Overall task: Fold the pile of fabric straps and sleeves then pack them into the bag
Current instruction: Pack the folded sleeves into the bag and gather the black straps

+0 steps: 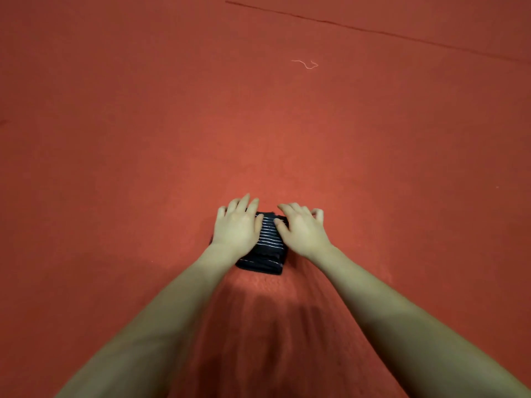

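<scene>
A small folded piece of dark fabric with thin white stripes [267, 239] lies on the red carpet in the lower middle of the view. My left hand [238, 224] lies flat on its left side, fingers straight and spread. My right hand [301, 229] presses on its right side with fingers stretched forward. Both hands cover the fabric's side edges; its striped middle and its near edge show between and below them. No bag is in view.
Red carpet [143, 139] fills the whole view. A short pale loose thread [306, 64] lies far ahead to the right. A dark seam line [373, 31] runs across the carpet at the top right.
</scene>
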The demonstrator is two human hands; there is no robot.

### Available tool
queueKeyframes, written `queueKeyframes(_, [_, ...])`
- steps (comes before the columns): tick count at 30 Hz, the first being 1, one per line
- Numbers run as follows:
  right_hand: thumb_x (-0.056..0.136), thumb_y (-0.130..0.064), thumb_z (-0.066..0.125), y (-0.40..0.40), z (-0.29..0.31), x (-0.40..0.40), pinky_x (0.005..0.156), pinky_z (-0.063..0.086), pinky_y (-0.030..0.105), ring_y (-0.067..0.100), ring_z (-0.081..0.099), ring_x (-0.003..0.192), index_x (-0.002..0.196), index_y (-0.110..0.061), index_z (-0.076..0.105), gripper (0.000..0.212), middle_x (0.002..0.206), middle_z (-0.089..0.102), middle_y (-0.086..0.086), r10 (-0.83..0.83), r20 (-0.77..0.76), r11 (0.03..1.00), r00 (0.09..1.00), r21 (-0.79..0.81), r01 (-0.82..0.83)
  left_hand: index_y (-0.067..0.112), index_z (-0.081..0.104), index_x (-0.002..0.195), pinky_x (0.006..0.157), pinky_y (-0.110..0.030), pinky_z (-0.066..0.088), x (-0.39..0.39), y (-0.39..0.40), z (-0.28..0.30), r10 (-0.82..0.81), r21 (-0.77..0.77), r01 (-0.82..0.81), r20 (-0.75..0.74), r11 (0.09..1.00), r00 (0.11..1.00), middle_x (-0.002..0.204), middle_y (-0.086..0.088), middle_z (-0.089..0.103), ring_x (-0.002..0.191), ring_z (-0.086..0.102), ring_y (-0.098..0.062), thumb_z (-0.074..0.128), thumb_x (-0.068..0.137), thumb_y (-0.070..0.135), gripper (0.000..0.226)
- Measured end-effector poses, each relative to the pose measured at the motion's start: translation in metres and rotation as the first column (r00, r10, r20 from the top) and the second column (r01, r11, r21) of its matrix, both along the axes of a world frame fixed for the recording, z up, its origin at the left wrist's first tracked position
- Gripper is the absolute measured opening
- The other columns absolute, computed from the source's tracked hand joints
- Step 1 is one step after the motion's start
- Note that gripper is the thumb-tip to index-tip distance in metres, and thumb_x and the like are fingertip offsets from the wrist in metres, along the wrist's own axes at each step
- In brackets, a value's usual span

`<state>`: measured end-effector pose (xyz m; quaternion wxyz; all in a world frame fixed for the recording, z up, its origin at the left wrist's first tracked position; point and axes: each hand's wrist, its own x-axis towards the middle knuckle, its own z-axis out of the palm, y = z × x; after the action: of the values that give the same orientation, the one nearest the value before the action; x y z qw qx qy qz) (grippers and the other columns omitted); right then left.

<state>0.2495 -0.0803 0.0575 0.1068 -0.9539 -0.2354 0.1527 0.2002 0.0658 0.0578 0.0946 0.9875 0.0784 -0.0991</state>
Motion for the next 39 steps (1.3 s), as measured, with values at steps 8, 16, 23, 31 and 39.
queueKeyframes(8, [0.1, -0.046, 0.032, -0.004, -0.045, -0.035, 0.111, 0.001, 0.047, 0.015, 0.02, 0.139, 0.14, -0.025, 0.039, 0.046, 0.146, 0.04, -0.009, -0.106, -0.134, 0.993, 0.985, 0.04, 0.112, 0.027, 0.03, 0.146, 0.105, -0.035, 0.02, -0.028, -0.001, -0.047, 0.052, -0.103, -0.062, -0.1, 0.993, 0.994, 0.141, 0.002, 0.04, 0.131, 0.032, -0.022, 0.023, 0.101, 0.045, 0.048])
queueKeyframes(16, [0.1, -0.046, 0.033, -0.021, -0.046, -0.057, 0.11, -0.002, 0.046, 0.017, 0.023, 0.137, 0.143, -0.023, 0.036, 0.049, 0.141, 0.046, -0.008, -0.031, -0.121, 0.999, 0.992, 0.032, 0.035, 0.024, 0.029, 0.144, 0.107, -0.045, 0.019, -0.054, -0.017, -0.049, 0.051, -0.128, -0.071, -0.158, 0.989, 0.986, 0.138, -0.003, 0.037, 0.131, 0.027, -0.026, 0.025, 0.101, 0.044, 0.048])
queueKeyframes(23, [0.098, -0.048, 0.036, -0.047, -0.044, -0.111, 0.109, -0.004, 0.042, 0.013, 0.029, 0.134, 0.141, -0.02, 0.038, 0.051, 0.139, 0.047, -0.007, -0.01, -0.088, 0.999, 0.996, 0.05, 0.014, 0.024, 0.027, 0.145, 0.113, -0.04, 0.008, -0.101, -0.03, -0.046, -0.034, -0.226, -0.001, -0.152, 0.974, 0.988, 0.152, -0.009, 0.022, 0.138, 0.016, -0.026, 0.033, 0.1, 0.04, 0.049])
queueKeyframes(31, [0.087, -0.05, 0.035, -0.063, -0.046, -0.145, 0.104, 0.009, 0.044, 0.025, 0.056, 0.11, 0.126, -0.011, 0.056, 0.059, 0.112, 0.065, -0.001, 0.036, 0.074, 0.992, 0.997, 0.119, -0.045, 0.033, 0.038, 0.133, 0.1, -0.038, 0.017, -0.128, -0.029, -0.039, -0.06, -0.227, 0.034, -0.108, 0.973, 0.992, 0.128, 0.003, 0.049, 0.125, 0.031, -0.023, 0.042, 0.094, 0.053, 0.045])
queueKeyframes(39, [0.084, -0.056, 0.039, -0.074, -0.037, -0.165, 0.099, 0.012, 0.04, 0.027, 0.05, 0.111, 0.131, -0.015, 0.051, 0.064, 0.12, 0.057, 0.001, 0.053, 0.089, 0.994, 0.995, 0.086, -0.061, 0.012, 0.031, 0.145, 0.102, -0.036, 0.015, -0.166, -0.04, -0.04, -0.029, -0.28, 0.027, -0.003, 0.959, 1.0, 0.126, -0.003, 0.046, 0.119, 0.037, -0.022, 0.044, 0.09, 0.059, 0.073])
